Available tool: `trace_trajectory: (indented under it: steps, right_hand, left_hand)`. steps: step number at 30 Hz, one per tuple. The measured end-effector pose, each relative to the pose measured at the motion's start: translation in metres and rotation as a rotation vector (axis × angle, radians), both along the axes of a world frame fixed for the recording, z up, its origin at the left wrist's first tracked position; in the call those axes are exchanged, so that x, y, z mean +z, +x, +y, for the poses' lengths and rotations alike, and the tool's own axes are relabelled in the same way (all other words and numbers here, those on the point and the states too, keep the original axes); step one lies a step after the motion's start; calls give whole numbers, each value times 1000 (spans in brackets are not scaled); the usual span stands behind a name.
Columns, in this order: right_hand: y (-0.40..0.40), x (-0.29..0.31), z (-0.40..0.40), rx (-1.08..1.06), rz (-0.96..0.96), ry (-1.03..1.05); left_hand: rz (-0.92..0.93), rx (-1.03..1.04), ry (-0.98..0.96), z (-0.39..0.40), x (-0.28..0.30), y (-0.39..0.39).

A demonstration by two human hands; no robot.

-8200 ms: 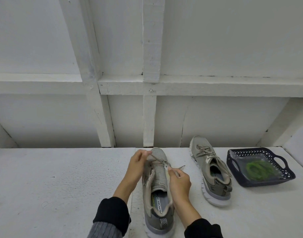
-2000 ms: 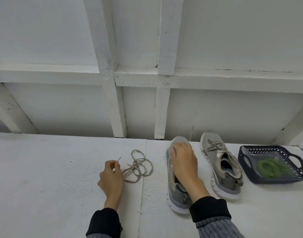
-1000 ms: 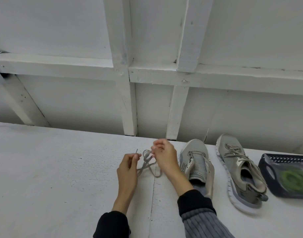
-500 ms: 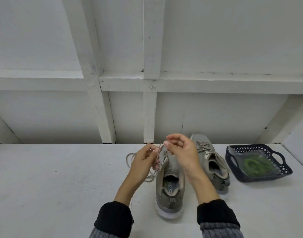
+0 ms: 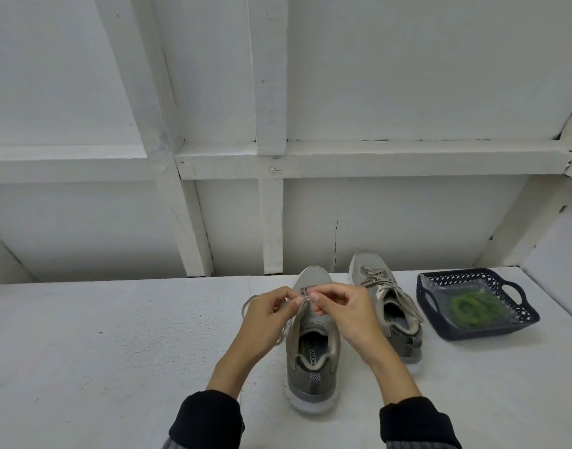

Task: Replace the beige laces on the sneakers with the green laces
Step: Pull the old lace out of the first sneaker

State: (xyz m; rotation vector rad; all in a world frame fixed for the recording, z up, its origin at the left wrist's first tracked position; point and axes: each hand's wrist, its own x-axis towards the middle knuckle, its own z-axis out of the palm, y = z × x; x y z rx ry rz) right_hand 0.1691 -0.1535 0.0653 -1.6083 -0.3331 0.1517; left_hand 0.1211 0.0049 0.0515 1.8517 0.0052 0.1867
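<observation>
The fingers of the left hand are bent, and the tip of the beige lace is pinched between them. The fingers of the right hand are bent too, and the same lace is pinched by them, just beside the left ones. Both hands are held up close together over the front part of the near sneaker.

The rest of the beige lace is seen hanging down by the left hand, and a loop of it is laid on the bench to the left of the sneaker. The near sneaker is stood flat on the bench with its heel toward the person, and the holes that show on its near part are seen with no lace in them. Its front part is hidden by the hands.

A second sneaker is placed just beside it on the right, and a beige lace is threaded and tied on it.

Farther right, a dark blue basket is set on the bench. The green laces are kept inside it, curled up.

Black sleeves are worn on both arms. A white wall with wooden beams is seen behind the bench.
</observation>
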Motion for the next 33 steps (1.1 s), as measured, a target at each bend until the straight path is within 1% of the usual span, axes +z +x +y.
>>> trace_trajectory:
  steps: [3, 5, 6, 9, 12, 13, 14, 16, 17, 19, 21, 22, 24, 26, 27, 28, 29, 30, 31, 33]
  right_hand:
    - [9, -4, -2, -144, -51, -46]
    - [17, -7, -8, -291, -61, -20]
    - [22, -9, -11, -368, -66, 4]
    - [30, -12, -23, -557, -95, 14]
    - [30, -21, -26, -615, -91, -120]
    - [30, -25, -25, -601, -78, -189]
    - [29, -28, -24, -572, -72, -278]
    - [26, -31, -19, -461, -128, -475]
    - [23, -30, -13, -369, -174, -524]
    - [11, -20, 3, -82, -191, -449]
    - [3, -17, 22, 176, -140, -309]
    - [1, -19, 30, 219, -128, -262]
    - [1, -24, 38, 133, -76, -174]
    - [2, -29, 34, 38, -46, -153]
    - [3, -29, 31, 21, -29, -151]
    - [4, -29, 28, 29, -11, -142]
    - [5, -30, 27, 55, 5, -143]
    - [5, -29, 27, 99, 17, -149]
    - [4, -28, 29, 151, 19, -189]
    - [2, -29, 36, 249, -77, -346]
  left_hand:
    - [81, -96, 90, 4, 1, 0]
    - [124, -147, 91, 11, 2, -1]
    - [127, -141, 68, 16, 3, -1]
    - [119, 4, -78, 32, 9, 0]
    - [82, 126, -285, 46, 18, 2]
    - [67, 143, -305, 49, 21, 3]
    - [52, 149, -285, 49, 24, 4]
    - [21, 131, -172, 45, 28, 4]
    - [6, 111, -111, 41, 30, 4]
    - [-21, 55, -43, 30, 37, 5]
    - [-60, 3, -24, 18, 43, 7]
    - [-88, -8, -8, 14, 46, 7]
    - [-136, 11, 32, 11, 46, 8]
    - [-132, 66, 6, 17, 44, 7]
    - [-113, 96, -95, 20, 44, 7]
    - [-85, 127, -273, 22, 45, 7]
    - [-69, 143, -494, 23, 46, 8]
    - [-75, 130, -703, 23, 46, 10]
    - [-94, 104, -854, 21, 46, 12]
    - [-103, 58, -1009, 14, 47, 15]
